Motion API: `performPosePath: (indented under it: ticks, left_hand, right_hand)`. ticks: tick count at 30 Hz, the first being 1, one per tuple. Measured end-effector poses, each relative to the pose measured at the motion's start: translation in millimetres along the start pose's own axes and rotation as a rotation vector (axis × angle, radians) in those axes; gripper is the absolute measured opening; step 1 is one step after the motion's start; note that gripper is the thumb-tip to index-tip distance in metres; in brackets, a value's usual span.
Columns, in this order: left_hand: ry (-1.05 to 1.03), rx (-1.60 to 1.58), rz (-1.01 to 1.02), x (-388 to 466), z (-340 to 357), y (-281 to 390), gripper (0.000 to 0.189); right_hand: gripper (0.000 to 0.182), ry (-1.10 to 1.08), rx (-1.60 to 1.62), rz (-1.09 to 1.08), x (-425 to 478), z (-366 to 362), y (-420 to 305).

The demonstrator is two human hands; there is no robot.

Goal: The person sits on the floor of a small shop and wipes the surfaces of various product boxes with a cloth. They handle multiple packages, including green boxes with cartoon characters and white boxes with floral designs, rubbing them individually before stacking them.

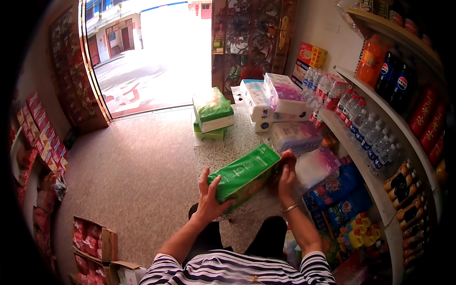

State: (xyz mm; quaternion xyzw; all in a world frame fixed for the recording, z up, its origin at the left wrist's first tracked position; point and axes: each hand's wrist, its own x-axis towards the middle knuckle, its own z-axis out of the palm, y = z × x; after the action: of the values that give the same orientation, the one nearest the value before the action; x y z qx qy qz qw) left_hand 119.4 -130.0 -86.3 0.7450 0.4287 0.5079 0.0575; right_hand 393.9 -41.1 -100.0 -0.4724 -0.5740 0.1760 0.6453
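A green plastic-wrapped pack of tissues (245,169) is held at a slant above the near part of a speckled stone-topped table (212,156). My left hand (210,201) grips its near left end, fingers spread over the top and thumb along the side. At the far right end is my right hand (286,176), with a bracelet on the wrist; its fingers are blurred and partly hidden behind the pack. Beyond, two more green packs, the upper one (213,108) resting on the lower (210,133), lie at the table's left edge.
White, blue and purple tissue packs (285,89) are piled on the table's far right. Right of my right hand lies a white-and-purple pack (315,165). Shelves (370,89) with drink bottles (370,139) line the right wall. Open cartons (108,244) of red packets stand lower left; a doorway (153,64) opens ahead.
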Motion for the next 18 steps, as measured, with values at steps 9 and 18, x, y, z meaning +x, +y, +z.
performPosePath:
  ticks: [9, 18]
  left_hand:
    - [0.188, -0.352, -0.222, -38.8, 32.7, -10.9, 0.093]
    - [0.162, -0.28, -0.266, -34.9, 28.1, -3.2, 0.099]
  right_hand:
    - [0.041, -0.574, -0.218, -0.627, -6.9, 36.2, -139.5]
    - [0.039, -0.701, -0.493, -0.728, 3.6, 50.2, -109.8]
